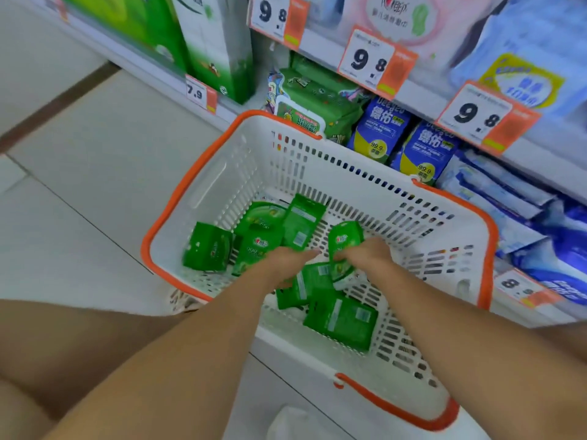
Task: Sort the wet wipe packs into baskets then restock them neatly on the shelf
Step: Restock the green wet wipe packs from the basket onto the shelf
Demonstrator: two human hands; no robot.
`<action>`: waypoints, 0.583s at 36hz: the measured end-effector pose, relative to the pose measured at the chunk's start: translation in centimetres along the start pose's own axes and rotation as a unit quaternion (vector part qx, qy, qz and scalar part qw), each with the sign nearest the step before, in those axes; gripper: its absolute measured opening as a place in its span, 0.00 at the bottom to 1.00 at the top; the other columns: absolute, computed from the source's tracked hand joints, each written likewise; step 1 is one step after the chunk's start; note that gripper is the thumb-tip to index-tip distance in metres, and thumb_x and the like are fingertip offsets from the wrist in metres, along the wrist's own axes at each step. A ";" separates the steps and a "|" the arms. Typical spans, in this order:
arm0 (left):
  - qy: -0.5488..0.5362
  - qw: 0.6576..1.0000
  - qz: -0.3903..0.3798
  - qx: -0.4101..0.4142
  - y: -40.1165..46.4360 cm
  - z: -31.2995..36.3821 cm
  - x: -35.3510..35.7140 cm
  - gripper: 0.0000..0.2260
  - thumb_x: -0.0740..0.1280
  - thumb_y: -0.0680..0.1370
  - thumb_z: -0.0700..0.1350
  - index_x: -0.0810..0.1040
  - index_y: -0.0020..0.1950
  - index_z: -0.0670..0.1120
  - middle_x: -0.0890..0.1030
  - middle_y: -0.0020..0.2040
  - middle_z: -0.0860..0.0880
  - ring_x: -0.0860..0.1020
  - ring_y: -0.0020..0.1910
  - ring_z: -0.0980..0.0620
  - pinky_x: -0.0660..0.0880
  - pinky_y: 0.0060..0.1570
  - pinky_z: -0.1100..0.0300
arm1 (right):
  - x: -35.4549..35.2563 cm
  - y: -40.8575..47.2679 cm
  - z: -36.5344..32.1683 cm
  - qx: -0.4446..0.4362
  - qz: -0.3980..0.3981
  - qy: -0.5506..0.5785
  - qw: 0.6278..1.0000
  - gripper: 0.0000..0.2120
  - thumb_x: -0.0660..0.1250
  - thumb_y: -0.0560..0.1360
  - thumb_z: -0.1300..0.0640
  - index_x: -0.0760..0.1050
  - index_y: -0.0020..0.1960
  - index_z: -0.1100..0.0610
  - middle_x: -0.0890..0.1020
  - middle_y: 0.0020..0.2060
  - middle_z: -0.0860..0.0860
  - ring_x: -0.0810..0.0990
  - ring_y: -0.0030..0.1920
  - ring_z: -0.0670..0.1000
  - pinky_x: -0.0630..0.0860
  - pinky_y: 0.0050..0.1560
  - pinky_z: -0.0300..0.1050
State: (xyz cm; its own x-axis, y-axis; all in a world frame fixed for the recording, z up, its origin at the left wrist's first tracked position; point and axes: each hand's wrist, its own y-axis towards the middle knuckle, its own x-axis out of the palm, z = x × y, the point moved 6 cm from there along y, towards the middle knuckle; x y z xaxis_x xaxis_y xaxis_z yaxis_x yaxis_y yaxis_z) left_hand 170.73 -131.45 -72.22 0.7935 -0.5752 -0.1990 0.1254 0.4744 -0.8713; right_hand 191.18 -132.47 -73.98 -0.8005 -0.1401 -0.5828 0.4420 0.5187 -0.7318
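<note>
A white basket with an orange rim stands on the floor in front of the shelf. Several small green wet wipe packs lie loose inside it, such as one at the left and one at the front. Both my hands reach into the basket. My right hand grips an upright green pack. My left hand reaches down beside it with fingers extended, over a flat green pack; its palm side is hidden.
The shelf behind the basket holds larger green wipe packs, blue packs and pale blue packs, with orange price tags on its edges. Tiled floor lies to the left. My knee is at lower left.
</note>
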 end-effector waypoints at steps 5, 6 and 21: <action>-0.300 0.946 0.053 0.109 -0.7 2.5 -1.9 0.31 0.78 0.70 0.56 0.74 0.68 0.46 0.79 0.65 0.50 0.79 0.59 0.51 0.76 0.63 0.49 | 2.7 -4.7 -7.6 -0.163 -0.247 0.129 0.946 0.20 0.78 0.70 0.57 0.80 0.61 0.55 0.86 0.52 0.50 0.85 0.51 0.48 0.80 0.55 0.44; -0.314 0.938 0.083 0.120 -0.7 2.7 -2.7 0.21 0.78 0.71 0.52 0.79 0.60 0.47 0.83 0.59 0.49 0.82 0.54 0.51 0.79 0.58 0.52 | 3.2 -5.2 -8.3 -0.169 -0.286 0.157 0.930 0.20 0.76 0.73 0.60 0.79 0.63 0.56 0.86 0.53 0.52 0.85 0.52 0.51 0.81 0.52 0.44; -0.053 0.945 0.306 0.102 -1.9 -0.4 -6.5 0.43 0.64 0.78 0.33 0.40 0.80 0.55 0.77 0.59 0.39 0.78 0.49 0.43 0.76 0.46 0.49 | 8.1 -3.6 3.0 -0.149 -0.125 -0.418 0.887 0.47 0.85 0.57 0.50 0.64 0.69 0.57 0.79 0.57 0.54 0.79 0.56 0.55 0.78 0.51 0.44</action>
State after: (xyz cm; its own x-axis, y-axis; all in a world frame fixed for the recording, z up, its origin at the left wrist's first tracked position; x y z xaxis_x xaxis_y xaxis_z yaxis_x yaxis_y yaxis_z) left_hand 165.12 -128.88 -69.49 0.8083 -0.0857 -0.5825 -0.2736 0.8214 -0.5004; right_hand 184.35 -137.99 -77.16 -0.2232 -0.7950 -0.5641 0.0666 0.5649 -0.8225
